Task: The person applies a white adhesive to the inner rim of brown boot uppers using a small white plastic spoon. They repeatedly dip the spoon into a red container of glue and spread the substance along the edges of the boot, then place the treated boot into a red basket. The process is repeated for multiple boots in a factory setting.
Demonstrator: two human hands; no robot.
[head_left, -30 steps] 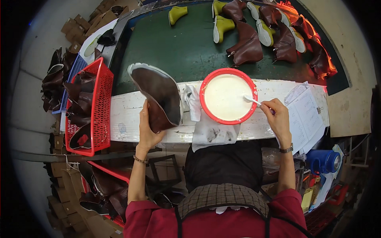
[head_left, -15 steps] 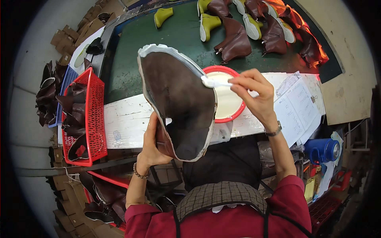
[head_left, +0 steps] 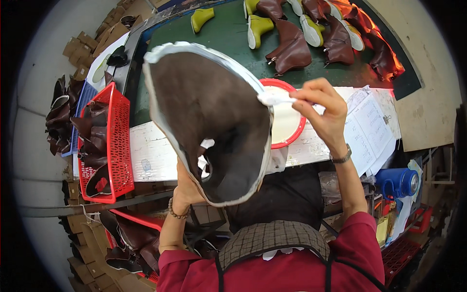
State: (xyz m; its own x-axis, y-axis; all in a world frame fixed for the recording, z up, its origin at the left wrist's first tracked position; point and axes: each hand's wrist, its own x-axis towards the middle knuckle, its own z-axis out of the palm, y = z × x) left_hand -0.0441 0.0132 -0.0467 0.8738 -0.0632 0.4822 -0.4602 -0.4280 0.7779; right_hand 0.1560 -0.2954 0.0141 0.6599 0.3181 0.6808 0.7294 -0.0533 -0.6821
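Note:
My left hand [head_left: 187, 187] holds a large brown leather boot upper [head_left: 209, 121] from below, raised close to my face, its edge coated white. In my right hand [head_left: 323, 114] is a small brush [head_left: 275, 99] whose white-loaded tip touches the upper's right edge. Behind the upper sits a red round bowl of white glue [head_left: 287, 124], partly hidden, on the white worktable [head_left: 151, 155].
A red basket [head_left: 114, 141] with brown leather pieces stands at the table's left. Brown boots on yellow-green lasts [head_left: 292, 44] line the green belt behind. Printed papers [head_left: 369, 131] lie at the right, a blue cylinder [head_left: 396, 182] below them. Cardboard boxes and more uppers lie on the floor at left.
The upper has come up from table level toward my face and now fills the middle of the view. My right hand left the bowl and brought the brush to the upper's edge.

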